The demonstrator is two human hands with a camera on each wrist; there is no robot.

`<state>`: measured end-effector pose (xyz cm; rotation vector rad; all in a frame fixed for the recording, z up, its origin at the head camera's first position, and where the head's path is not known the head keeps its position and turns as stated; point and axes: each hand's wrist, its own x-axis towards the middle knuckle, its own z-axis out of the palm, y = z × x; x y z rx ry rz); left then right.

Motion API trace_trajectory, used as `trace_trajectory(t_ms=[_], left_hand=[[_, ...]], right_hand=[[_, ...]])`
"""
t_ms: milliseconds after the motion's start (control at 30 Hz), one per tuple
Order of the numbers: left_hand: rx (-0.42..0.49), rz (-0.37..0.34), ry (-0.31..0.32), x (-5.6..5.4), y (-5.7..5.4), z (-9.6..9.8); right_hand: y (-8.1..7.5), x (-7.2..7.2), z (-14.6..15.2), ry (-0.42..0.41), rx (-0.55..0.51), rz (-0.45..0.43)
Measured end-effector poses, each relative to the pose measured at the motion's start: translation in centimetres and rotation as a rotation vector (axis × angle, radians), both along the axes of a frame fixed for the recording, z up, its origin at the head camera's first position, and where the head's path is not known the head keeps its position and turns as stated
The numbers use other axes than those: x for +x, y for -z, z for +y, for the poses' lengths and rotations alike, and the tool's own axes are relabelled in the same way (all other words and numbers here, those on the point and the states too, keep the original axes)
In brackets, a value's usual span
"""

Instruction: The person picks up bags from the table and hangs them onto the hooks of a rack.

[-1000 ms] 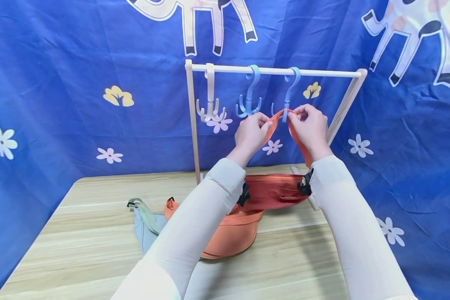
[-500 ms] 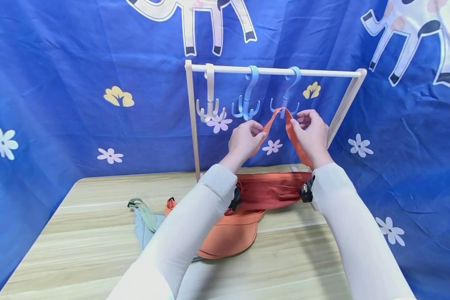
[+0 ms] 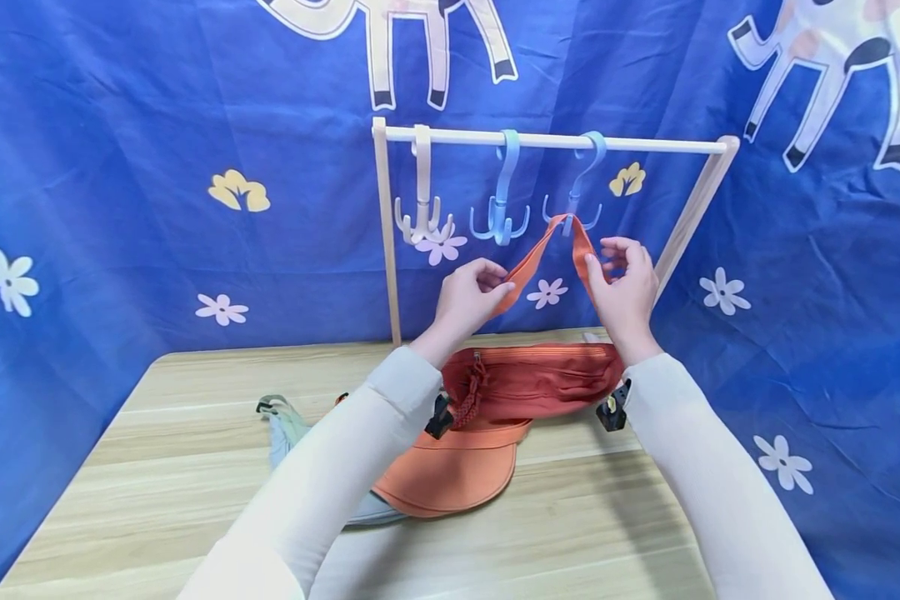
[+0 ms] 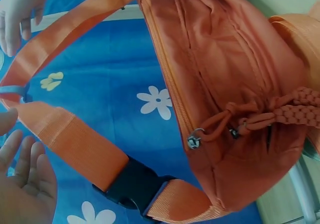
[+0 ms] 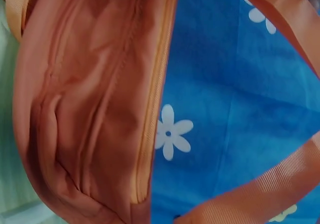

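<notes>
From my end, I see the red bag below the right blue hanger, its orange strap looped over that hanger's near prong. The left hand looks released, fingers spread beside the strap's left run. The right hand seems released too, relaxed fingers by the right run; whether its thumb touches the webbing I can't tell.

My main worry is the strap slipping off the prong: if either hand catches it and pulls nearward or lifts, the loop could ride over the tip. An uneven load might also twist the hanger or shift it along the rail. The left wrist camera sits close to the braided pull, so a careless retreat could snag it and drag the bag. I can't tell whether the bag's underside rests on the orange item just nearer; if it does, its full weight isn't yet proven on the hanger.

My count: one red bag, with one black buckle in sight; three hangers, one white at far left and two blue; one rack rail; two wrist cameras; one orange item and, as far as I can tell, one pale blue item on the single table.
</notes>
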<state>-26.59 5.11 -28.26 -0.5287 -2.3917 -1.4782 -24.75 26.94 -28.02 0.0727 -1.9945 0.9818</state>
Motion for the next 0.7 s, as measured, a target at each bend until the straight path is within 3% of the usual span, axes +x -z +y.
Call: trace_trajectory(t_ms=[300,700], left_hand=[[0.016,-0.017,0.047,0.5,1.5,-2.3],[-0.021,-0.048,0.109,1.3,4.3,-6.3]], right_hand=[[1.6,0.9,-0.7,-0.067,-0.054,0.088],[5.3,2.1,-2.3,-0.162,-0.084,0.005]])
